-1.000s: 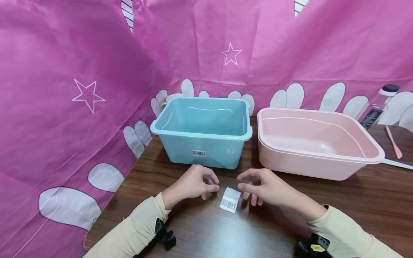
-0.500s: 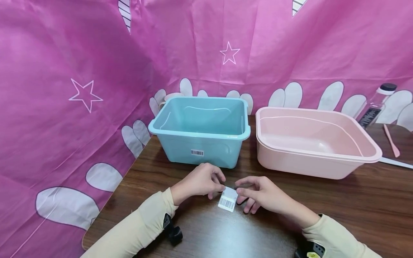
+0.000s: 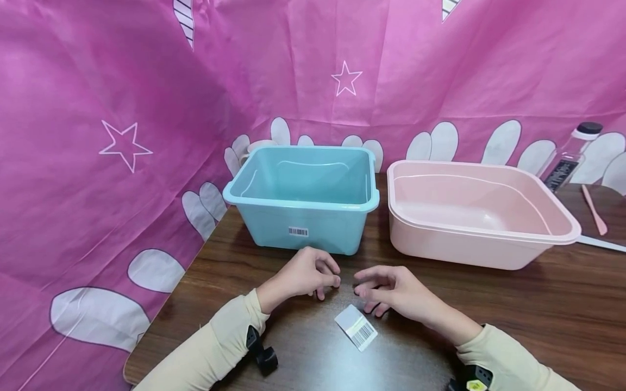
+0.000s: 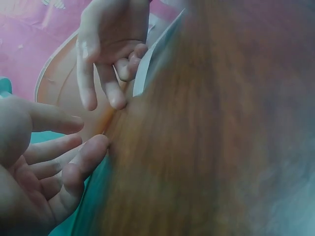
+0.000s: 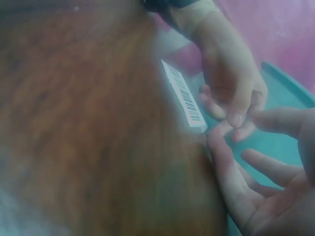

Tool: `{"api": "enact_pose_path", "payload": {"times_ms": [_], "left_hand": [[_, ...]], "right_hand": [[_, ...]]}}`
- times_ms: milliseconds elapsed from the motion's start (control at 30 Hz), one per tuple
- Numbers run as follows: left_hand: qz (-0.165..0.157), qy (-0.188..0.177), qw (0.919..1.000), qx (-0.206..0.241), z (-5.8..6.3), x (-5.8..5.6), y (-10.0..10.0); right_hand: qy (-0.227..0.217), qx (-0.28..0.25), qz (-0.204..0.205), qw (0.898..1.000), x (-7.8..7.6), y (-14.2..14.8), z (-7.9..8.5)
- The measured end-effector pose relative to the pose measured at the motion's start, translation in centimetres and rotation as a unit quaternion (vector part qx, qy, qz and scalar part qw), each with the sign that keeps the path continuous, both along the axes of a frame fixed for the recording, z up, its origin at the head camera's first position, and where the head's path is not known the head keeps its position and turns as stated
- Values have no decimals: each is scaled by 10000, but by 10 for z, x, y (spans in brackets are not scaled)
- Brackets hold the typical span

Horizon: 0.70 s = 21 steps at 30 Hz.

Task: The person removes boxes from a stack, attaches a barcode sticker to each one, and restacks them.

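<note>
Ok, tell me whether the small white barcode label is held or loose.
Loose: in the head view, bare table shows between the label and both the left hand and right hand.

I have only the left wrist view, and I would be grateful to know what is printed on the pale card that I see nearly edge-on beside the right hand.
Observer: The card has a barcode on it; in the head view it fills much of the lower-right half.
Operator: Thank you, and would you tell me whether anything shows just behind the right end of the pink tub, which I see only in part?
Observer: Yes, the head view shows a clear bottle with a black cap there, its base hidden by the tub.
</note>
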<state>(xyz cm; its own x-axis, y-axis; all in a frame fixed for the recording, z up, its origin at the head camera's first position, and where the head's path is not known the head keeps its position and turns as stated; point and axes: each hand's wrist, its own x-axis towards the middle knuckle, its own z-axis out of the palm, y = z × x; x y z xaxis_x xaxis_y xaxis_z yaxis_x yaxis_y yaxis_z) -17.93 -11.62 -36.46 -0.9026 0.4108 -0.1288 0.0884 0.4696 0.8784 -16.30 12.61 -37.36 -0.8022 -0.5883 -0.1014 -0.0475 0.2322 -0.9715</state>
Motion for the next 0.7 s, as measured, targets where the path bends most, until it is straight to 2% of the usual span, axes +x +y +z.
{"api": "enact_pose_path", "payload": {"times_ms": [167, 333, 433, 567, 700], "left_hand": [[-98, -39, 9999, -10, -1, 1, -1], [-356, -351, 9987, 23, 5, 6, -3], [-819, -539, 9951, 118, 9, 11, -4], [-1553, -859, 9834, 368, 12, 16, -5], [-1915, -1142, 9727, 637, 11, 18, -5]], "right_hand": [[80, 68, 185, 9998, 0, 0, -1], [99, 280, 357, 9989, -1, 2, 4], [52, 352, 516, 9980, -2, 5, 8], [-71, 307, 684, 9972, -1, 7, 11], [-213, 239, 709, 9970, 0, 7, 12]]}}
